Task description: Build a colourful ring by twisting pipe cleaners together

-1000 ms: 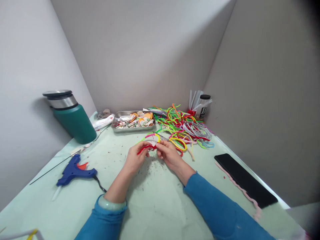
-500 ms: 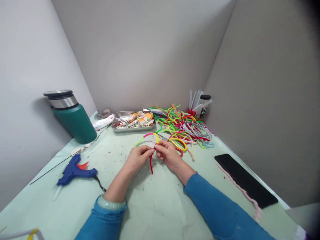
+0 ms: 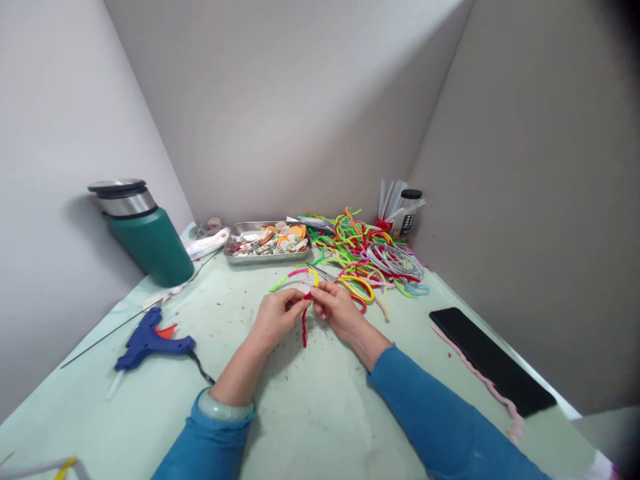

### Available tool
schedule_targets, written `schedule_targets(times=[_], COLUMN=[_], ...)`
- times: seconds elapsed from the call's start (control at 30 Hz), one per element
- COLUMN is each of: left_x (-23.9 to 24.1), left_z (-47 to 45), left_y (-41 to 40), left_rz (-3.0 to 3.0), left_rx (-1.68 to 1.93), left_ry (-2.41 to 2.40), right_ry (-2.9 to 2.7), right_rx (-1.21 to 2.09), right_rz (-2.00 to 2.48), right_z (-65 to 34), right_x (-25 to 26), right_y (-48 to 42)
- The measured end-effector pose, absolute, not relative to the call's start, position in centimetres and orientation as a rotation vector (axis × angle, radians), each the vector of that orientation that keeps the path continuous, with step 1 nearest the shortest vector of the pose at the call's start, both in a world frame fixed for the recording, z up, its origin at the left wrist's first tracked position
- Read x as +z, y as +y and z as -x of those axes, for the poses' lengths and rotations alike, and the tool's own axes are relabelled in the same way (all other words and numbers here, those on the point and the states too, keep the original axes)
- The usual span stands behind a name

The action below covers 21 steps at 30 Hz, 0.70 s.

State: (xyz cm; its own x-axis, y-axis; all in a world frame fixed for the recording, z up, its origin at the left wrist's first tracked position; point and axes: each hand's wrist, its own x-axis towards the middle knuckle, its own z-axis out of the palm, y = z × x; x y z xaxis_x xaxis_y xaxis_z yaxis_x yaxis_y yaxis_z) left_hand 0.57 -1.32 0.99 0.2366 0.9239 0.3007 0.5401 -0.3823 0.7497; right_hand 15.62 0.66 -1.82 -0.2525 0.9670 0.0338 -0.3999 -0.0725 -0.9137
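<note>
Both hands meet over the middle of the table, pinching a pipe cleaner (image 3: 305, 330) whose red end hangs down between them. My left hand (image 3: 280, 315) grips it between thumb and fingertips. My right hand (image 3: 336, 308) is closed on it from the other side, fingertips almost touching the left ones. Beyond the fingers a curved strip (image 3: 293, 273) of green, pink and yellow arcs to the left; its join with the red part is hidden by the fingertips. Just behind my right hand lie scissors (image 3: 358, 291) with yellow and red handles.
A blue glue gun (image 3: 150, 343) lies at left, near a green bottle (image 3: 155, 243). At the back are a metal tray (image 3: 267, 259) of small discs and a heap of coloured pipe cleaners (image 3: 360, 243). A black phone (image 3: 487, 360) and a pink strand (image 3: 475, 373) lie at right.
The hanging red end has swung slightly and now hangs straighter. Both hands keep nearly the same place and grip.
</note>
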Motion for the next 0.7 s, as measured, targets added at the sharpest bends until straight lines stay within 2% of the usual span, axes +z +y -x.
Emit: schedule_targets(times=[0.7], left_x=[0.36], left_z=[-0.34], left_y=[-1.15], left_rz=[-2.192], left_rx=[1.166], left_ry=[1.372], right_ry=[-1.068], right_rx=[1.596], right_rz=[0.765], right_z=[-15.46], right_x=[-1.94], right_y=[0.97])
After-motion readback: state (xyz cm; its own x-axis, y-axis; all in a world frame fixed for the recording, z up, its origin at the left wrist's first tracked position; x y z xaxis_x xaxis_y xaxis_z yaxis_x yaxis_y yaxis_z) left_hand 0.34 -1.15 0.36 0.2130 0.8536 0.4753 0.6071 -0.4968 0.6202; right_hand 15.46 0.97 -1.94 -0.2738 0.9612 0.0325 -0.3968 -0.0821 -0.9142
